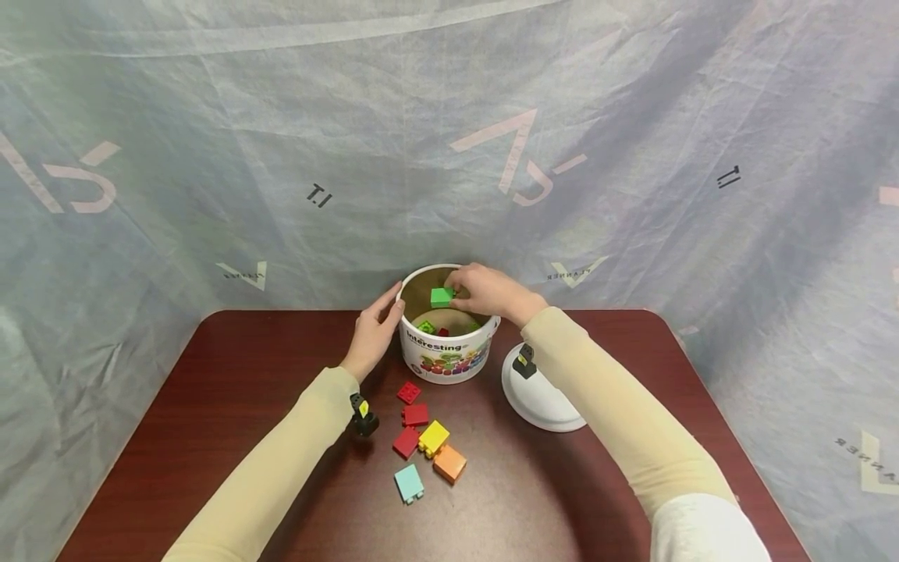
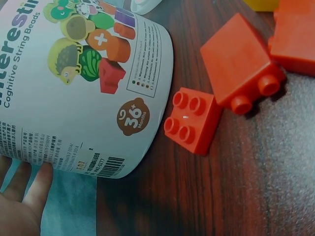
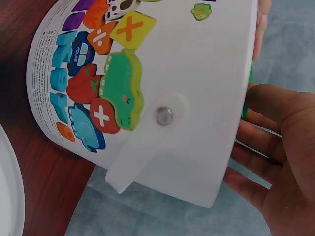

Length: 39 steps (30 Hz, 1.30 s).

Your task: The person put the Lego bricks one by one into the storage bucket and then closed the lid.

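A white round bucket (image 1: 445, 361) printed with "Interesting" and colourful pictures stands at the back of the table, its top uncovered. My left hand (image 1: 374, 334) touches its left side near the rim, fingers straight; in the left wrist view, fingertips (image 2: 42, 179) rest against the printed wall. My right hand (image 1: 486, 290) reaches over the right part of the rim and pinches a bright green building block (image 1: 441, 297) inside the bucket's mouth. Below, a green block (image 1: 425, 327) and a bit of red show on the bucket's floor. The right wrist view mostly hides the held block behind the wall.
Before the bucket lie a studded red block (image 1: 409, 393), two more red blocks (image 1: 415, 414), a yellow one (image 1: 434, 437), an orange one (image 1: 450, 464) and a light blue one (image 1: 410, 483). A white lid (image 1: 544, 400) lies under the right forearm. Grey sheeting hangs behind.
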Each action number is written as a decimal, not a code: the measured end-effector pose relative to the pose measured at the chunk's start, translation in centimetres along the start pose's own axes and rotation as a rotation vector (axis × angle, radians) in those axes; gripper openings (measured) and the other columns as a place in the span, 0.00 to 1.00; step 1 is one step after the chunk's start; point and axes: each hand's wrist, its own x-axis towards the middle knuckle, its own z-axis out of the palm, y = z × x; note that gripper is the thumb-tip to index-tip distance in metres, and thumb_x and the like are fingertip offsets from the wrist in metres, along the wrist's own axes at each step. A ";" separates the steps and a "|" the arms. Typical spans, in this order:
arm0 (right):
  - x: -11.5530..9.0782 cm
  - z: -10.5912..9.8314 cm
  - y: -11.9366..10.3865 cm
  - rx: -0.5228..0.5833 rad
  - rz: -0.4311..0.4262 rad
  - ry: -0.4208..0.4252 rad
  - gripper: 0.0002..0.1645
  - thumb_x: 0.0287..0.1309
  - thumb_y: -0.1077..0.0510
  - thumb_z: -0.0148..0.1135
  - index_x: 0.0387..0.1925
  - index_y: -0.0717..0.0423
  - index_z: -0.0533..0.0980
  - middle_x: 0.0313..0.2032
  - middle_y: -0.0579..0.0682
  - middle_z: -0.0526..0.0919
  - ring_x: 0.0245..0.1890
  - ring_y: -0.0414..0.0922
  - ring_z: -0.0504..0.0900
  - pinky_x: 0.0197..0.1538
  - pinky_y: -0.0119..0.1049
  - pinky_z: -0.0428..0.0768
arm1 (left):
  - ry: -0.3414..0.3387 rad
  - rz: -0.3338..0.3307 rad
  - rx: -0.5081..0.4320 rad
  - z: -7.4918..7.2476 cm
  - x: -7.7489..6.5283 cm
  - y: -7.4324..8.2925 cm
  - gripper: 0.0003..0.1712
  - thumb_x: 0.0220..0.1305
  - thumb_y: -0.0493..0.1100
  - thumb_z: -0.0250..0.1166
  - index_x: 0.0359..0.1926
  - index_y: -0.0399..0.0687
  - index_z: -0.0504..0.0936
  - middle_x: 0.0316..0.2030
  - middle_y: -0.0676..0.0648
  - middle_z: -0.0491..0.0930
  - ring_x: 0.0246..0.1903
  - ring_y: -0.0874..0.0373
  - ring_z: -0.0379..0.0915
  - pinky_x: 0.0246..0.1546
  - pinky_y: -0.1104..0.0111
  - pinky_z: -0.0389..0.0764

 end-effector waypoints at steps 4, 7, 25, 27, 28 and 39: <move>0.2 0.4 -0.1 -0.004 -0.018 -0.004 0.16 0.67 0.55 0.70 0.52 0.56 0.84 0.47 0.52 0.85 0.52 0.52 0.80 0.57 0.50 0.80 | 0.001 -0.001 0.002 0.0 0.0 -0.1 0.30 0.80 0.55 0.57 0.78 0.60 0.68 0.76 0.52 0.66 0.76 0.53 0.59 0.73 0.52 0.67; 0.3 0.5 -0.1 -0.009 -0.023 -0.007 0.17 0.67 0.55 0.69 0.54 0.56 0.83 0.47 0.53 0.85 0.52 0.52 0.81 0.56 0.49 0.80 | 0.008 -0.001 0.006 0.1 0.1 0.0 0.30 0.80 0.55 0.57 0.78 0.60 0.69 0.76 0.52 0.67 0.76 0.53 0.60 0.73 0.53 0.68; -0.5 0.3 -0.7 -0.010 -0.053 -0.004 0.23 0.71 0.50 0.67 0.61 0.57 0.80 0.57 0.54 0.83 0.58 0.52 0.80 0.60 0.49 0.80 | 0.000 0.010 -0.008 0.0 0.1 0.0 0.31 0.80 0.56 0.57 0.78 0.60 0.68 0.76 0.51 0.66 0.76 0.52 0.60 0.72 0.52 0.69; -0.8 0.2 -0.9 -0.011 -0.074 0.011 0.23 0.71 0.50 0.66 0.61 0.58 0.80 0.56 0.54 0.83 0.58 0.52 0.80 0.61 0.49 0.80 | 0.002 0.006 -0.007 0.0 0.1 0.0 0.30 0.80 0.56 0.57 0.78 0.61 0.68 0.76 0.52 0.66 0.76 0.53 0.59 0.73 0.52 0.68; -1.0 0.1 -1.1 -0.012 -0.084 0.018 0.23 0.71 0.50 0.66 0.61 0.58 0.81 0.56 0.55 0.83 0.58 0.52 0.80 0.61 0.49 0.79 | 0.002 0.005 -0.006 0.0 0.1 0.0 0.30 0.80 0.56 0.57 0.78 0.61 0.68 0.76 0.52 0.66 0.76 0.53 0.59 0.73 0.52 0.68; -3.2 -0.2 -2.3 -0.010 -0.183 0.086 0.20 0.72 0.52 0.64 0.60 0.56 0.81 0.53 0.55 0.84 0.54 0.51 0.81 0.58 0.49 0.81 | 0.004 0.007 -0.001 0.0 0.1 -0.1 0.30 0.80 0.56 0.57 0.78 0.60 0.68 0.76 0.53 0.66 0.76 0.54 0.59 0.73 0.52 0.67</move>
